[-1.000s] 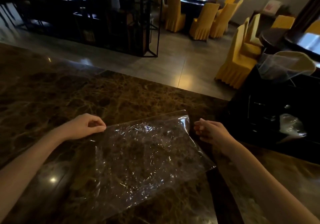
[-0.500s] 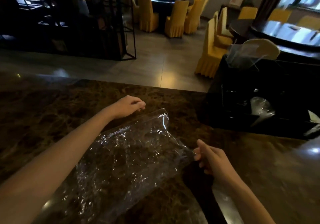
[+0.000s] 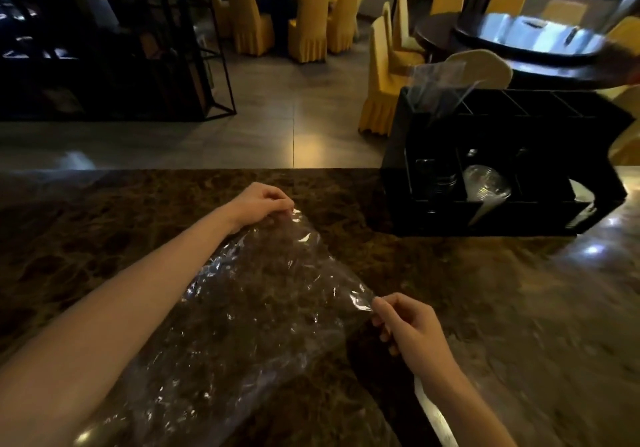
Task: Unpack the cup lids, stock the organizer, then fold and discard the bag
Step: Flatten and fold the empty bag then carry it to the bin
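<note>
Both hands (image 3: pixel 258 204) (image 3: pixel 412 329) pinch the clear bag (image 3: pixel 249 294).

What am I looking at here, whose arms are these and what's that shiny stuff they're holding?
No machine here: a person wears a camera on their head, looking down at their own arms. The left hand pinches the far corner of an empty clear plastic bag, and the right hand pinches a nearer corner. The bag lies spread on a dark marble counter. To the right stands a black organizer with clear cup lids inside. Behind is a dining room with yellow chairs.
</note>
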`<state>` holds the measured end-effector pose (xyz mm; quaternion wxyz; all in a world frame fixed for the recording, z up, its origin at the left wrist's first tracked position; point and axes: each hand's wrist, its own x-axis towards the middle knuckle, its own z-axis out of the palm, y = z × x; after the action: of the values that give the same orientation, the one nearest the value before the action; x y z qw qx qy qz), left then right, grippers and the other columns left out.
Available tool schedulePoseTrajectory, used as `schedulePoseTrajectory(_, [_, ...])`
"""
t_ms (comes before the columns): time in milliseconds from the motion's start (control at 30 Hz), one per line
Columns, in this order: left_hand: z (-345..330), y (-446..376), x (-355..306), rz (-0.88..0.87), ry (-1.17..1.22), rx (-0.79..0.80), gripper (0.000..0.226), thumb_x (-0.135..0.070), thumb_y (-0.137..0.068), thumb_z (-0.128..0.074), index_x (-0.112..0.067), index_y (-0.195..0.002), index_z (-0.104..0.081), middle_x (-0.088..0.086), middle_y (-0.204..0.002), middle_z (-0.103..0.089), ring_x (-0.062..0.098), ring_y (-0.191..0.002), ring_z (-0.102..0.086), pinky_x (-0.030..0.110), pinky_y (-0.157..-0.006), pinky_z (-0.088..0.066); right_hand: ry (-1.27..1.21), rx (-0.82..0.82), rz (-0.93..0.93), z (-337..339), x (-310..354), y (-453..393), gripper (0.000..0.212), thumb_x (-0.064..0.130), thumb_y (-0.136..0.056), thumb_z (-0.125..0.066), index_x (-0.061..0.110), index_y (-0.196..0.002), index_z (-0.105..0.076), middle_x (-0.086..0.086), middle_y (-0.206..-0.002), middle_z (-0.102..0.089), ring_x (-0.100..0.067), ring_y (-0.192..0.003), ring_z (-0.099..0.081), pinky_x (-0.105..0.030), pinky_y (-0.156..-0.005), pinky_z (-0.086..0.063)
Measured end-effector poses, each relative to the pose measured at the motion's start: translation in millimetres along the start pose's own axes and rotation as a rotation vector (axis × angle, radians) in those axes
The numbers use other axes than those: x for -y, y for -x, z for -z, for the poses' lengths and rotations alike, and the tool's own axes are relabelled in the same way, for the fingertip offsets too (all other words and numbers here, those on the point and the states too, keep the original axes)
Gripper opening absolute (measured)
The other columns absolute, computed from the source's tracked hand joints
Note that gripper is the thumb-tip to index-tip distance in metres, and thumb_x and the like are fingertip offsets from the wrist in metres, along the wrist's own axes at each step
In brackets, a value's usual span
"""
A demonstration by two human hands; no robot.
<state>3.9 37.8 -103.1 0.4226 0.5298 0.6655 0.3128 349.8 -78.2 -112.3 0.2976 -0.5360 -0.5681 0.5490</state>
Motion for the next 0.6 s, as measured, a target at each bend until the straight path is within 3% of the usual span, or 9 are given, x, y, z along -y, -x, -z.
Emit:
schedulePoseTrajectory(67, [-0.2,-3.0,2.6,0.015,-0.027,-0.052,0.010,-0.022,-0.091,-0.072,-0.017,-0.097,-0.078,0.001,-0.089,-0.079,0.013,-0.085,-0.074,0.039,-0.093,-0.057,0.021,-0.010,-0.024,0.6,-4.3,3.0,0.028,0.032,-0.099,-0.063,0.027,-0.074,-0.073,0.003,-0.070,-0.071,-0.007,-0.056,-0.062,-0.021,-0.049,-0.046])
schedulePoseTrajectory(167, [-9.6,-3.2,3.5,0.011,-0.094,-0.037,0.008,-0.024,-0.092,-0.070,-0.022,-0.097,-0.076,-0.001,-0.092,-0.078,0.007,-0.083,-0.074,0.039,-0.094,-0.058,0.072,-0.021,-0.067,-2.5,-9.4,4.2,0.027,0.031,-0.099,-0.064,0.021,-0.077,-0.073,0.003,-0.065,-0.068,-0.009,-0.054,-0.062,-0.023,-0.048,-0.046])
schedulePoseTrajectory(300, [-24.0,3.5,-11.5,-0.022,-0.370,-0.114,0.025,-0.033,-0.099,-0.060,-0.022,-0.118,-0.071,0.002,-0.127,-0.067,0.019,-0.122,-0.059,0.035,-0.101,-0.043,0.247,-0.027,-0.079,-2.4,-15.2,-1.3,0.024,0.040,-0.098,-0.064,0.024,-0.084,-0.075,0.003,-0.075,-0.074,-0.006,-0.064,-0.067,-0.029,-0.059,-0.056])
schedulePoseTrajectory(367, [-30.8,18.5,-21.6,-0.035,-0.479,-0.112,0.037,-0.034,-0.102,-0.053,-0.020,-0.136,-0.059,0.006,-0.141,-0.058,0.023,-0.131,-0.052,0.038,-0.106,-0.042,0.598,-0.107,0.004,-0.4,-20.7,-6.2,0.026,0.054,-0.095,-0.061,0.030,-0.100,-0.071,0.012,-0.089,-0.072,-0.004,-0.080,-0.067,-0.027,-0.069,-0.058])
schedulePoseTrajectory(433, [-41.8,46.3,-25.5,-0.073,-0.567,-0.135,0.045,-0.034,-0.103,-0.049,-0.019,-0.145,-0.049,0.006,-0.149,-0.051,0.023,-0.138,-0.045,0.042,-0.113,-0.040,0.892,-0.233,0.130,-2.0,-21.9,-12.8,0.042,0.064,-0.093,-0.055,0.032,-0.119,-0.065,0.014,-0.107,-0.066,-0.005,-0.097,-0.064,-0.020,-0.069,-0.050])
schedulePoseTrajectory(500, [-62.2,81.9,-21.6,-0.072,-0.640,-0.179,0.051,-0.037,-0.104,-0.044,-0.017,-0.150,-0.042,0.005,-0.156,-0.044,0.022,-0.145,-0.036,0.043,-0.119,-0.033,0.971,-0.233,0.298,-11.4,-17.5,-26.3,0.049,0.063,-0.095,-0.047,0.030,-0.128,-0.063,0.011,-0.120,-0.064,-0.008,-0.110,-0.061,-0.018,-0.076,-0.049])
schedulePoseTrajectory(600, [-98.3,126.9,-11.7,0.081,-0.758,-0.220,0.060,-0.045,-0.105,-0.031,-0.016,-0.158,-0.022,0.005,-0.167,-0.022,0.023,-0.155,-0.014,0.046,-0.125,-0.017,1.016,-0.091,0.534,-40.6,-6.4,-59.5,0.047,0.051,-0.101,-0.039,0.031,-0.139,-0.057,0.008,-0.143,-0.057,-0.013,-0.135,-0.049,-0.023,-0.104,-0.040])
